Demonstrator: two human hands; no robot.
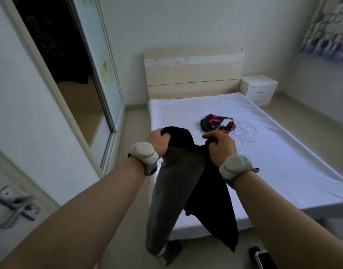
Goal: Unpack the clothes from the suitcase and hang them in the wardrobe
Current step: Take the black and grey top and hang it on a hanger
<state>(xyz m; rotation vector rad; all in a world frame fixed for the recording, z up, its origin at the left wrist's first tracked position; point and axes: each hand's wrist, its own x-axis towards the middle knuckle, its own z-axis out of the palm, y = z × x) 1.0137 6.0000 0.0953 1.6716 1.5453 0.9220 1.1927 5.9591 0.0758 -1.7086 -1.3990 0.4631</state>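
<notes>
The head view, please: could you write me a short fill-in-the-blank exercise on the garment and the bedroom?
1. The left hand and the right hand grip the dark grey-and-black cloth garment by its ____ edge.
2. The navy-and-orange fabric bundle lies on the white-sheeted ____.
3. The white-framed sliding-door wardrobe stands ____.
Missing words: top; bed; open.
</notes>
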